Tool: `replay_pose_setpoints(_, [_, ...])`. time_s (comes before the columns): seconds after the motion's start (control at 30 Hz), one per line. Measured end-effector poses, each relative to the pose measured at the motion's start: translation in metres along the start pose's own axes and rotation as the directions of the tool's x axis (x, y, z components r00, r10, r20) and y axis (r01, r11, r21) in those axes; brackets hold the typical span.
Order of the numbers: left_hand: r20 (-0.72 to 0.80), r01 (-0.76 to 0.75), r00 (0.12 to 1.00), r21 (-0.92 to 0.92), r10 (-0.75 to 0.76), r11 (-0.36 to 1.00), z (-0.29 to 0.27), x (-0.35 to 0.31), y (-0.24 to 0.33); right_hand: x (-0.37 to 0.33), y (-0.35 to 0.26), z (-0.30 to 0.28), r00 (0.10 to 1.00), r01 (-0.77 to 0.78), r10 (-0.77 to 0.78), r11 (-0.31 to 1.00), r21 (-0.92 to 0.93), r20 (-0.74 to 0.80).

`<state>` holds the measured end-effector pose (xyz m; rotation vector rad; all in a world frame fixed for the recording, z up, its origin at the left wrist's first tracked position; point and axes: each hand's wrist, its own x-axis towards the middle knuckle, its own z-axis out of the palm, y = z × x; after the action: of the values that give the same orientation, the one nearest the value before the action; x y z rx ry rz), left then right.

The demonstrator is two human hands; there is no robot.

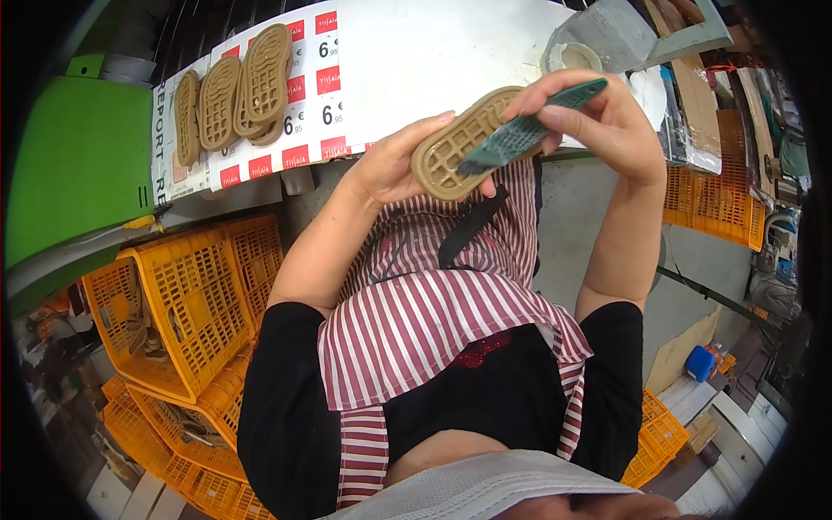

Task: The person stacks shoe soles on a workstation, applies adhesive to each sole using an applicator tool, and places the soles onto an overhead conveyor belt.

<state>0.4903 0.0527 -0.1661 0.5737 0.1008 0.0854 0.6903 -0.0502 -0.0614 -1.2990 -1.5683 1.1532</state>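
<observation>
A tan shoe sole (pixel 446 158) with a raised grid inside is tilted up above the table's near edge. My left hand (pixel 394 163) grips it along its left side, fingers wrapped behind. In my right hand (pixel 611 126) is a green brush (pixel 511 140), closed between thumb and fingers. The dark bristles at the brush's lower end lie at the sole's inner face; whether they touch it I cannot tell. Several more tan soles (pixel 264 76) rest on the printed sheets at the left of the table, some overlapping.
A white-rimmed pot (pixel 574 57) stands by a grey container (pixel 602 36) at the back right of the white table (pixel 433 61). Orange crates (pixel 195 308) are stacked at my left, with another orange crate (pixel 715 199) at right. A green cabinet (pixel 78 165) flanks the table's left end.
</observation>
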Motion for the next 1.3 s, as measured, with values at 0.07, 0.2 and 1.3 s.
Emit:
replay_pose_setpoints(0.07, [0.147, -0.056, 0.988, 0.001, 0.055, 0.998, -0.012, -0.007, 0.004, -0.004, 0.018, -0.007, 0.976, 0.075, -0.087, 0.995, -0.07, -0.198])
replay_pose_setpoints(0.2, [0.186, -0.13, 0.976, 0.098, 0.11, 0.987, -0.015, -0.003, 0.004, -0.018, 0.036, -0.014, 0.855, 0.005, -0.033, 0.998, -0.055, -0.517])
replay_pose_setpoints(1.3, [0.026, -0.192, 0.981, 0.048, 0.191, 0.98, 0.063, 0.023, 0.123, -0.009, 0.14, 0.04, 0.545, 0.472, 0.123, 0.772, 0.425, -0.829])
